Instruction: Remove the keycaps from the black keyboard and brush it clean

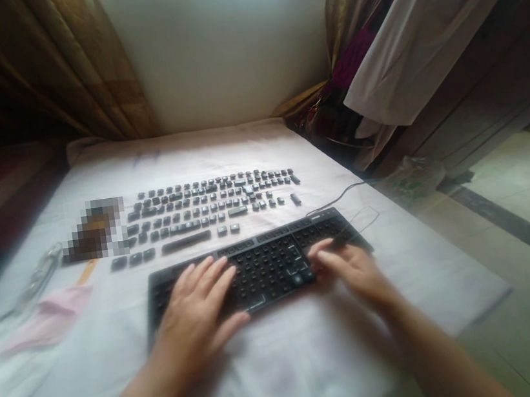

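Keyboard [260, 274] lies on the cloth [425, 268]. Left hand [194, 305] rests spread over its left end, gripping nothing; right hand [352, 265], at its right part, appears pinched on a wire tool [340, 241]. Risk: pushing the keyboard away could disorder loose keycaps [237, 212] behind it; tugged cloth could too.

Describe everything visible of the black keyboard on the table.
The keyboard is a long, black, plastic-looking base without its keycaps across the visible key area: small dark posts stand in rows, with pale wire-like brackets at a few spots. It lies slantwise on a whitish cloth, its right end farther from the person. The left hand spreads over its left part, hiding some of it; the right hand covers part near the right end. Blur hides finer detail.
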Action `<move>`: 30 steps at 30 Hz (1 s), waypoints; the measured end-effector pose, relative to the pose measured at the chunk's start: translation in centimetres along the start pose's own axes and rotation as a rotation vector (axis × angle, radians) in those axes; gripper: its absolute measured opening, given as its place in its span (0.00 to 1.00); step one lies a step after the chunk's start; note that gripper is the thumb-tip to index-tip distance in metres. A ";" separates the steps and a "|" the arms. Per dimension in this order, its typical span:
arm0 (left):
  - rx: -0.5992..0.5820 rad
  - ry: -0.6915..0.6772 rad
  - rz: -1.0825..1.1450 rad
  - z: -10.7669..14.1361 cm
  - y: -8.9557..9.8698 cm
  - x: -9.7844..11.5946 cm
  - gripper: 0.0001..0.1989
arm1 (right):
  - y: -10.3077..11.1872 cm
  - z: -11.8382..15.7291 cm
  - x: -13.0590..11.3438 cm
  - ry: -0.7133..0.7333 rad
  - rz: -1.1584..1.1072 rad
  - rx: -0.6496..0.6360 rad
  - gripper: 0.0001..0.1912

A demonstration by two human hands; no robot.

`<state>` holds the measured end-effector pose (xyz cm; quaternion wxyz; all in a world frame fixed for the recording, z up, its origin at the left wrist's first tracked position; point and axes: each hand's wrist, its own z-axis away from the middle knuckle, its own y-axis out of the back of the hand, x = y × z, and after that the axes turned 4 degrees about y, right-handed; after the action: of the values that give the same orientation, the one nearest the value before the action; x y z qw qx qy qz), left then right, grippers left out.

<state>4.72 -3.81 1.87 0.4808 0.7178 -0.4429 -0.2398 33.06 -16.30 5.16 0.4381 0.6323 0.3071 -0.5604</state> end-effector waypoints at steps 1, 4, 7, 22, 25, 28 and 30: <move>-0.028 -0.008 -0.031 -0.2 -0.5 0.2 0.35 | -0.1 0.0 0.1 -0.004 -0.001 0.005 0.16; -0.082 -0.026 -0.098 -0.8 -1.6 0.6 0.45 | -0.5 0.1 0.5 0.019 0.012 0.028 0.15; -0.128 -0.023 -0.121 -1.1 -2.3 0.8 0.47 | -1.1 0.2 0.6 0.065 0.076 0.029 0.13; -0.151 0.015 -0.120 -1.1 -2.7 1.5 0.43 | -2.5 0.8 0.0 0.038 0.384 0.087 0.13; -0.159 0.010 -0.154 -1.2 -2.7 1.5 0.43 | -3.2 0.8 0.0 -0.066 0.303 0.119 0.14; -0.152 0.006 -0.165 -1.2 -2.8 1.6 0.43 | -4.1 1.4 0.3 -0.158 0.183 0.192 0.15; -0.144 0.006 -0.149 -1.2 -2.9 1.6 0.42 | -4.6 1.9 0.5 -0.141 0.161 0.252 0.16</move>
<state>7.63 -4.23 -0.07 0.5133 0.7129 -0.3686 -0.3039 28.23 -16.10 3.67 0.4192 0.6640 0.1512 -0.6005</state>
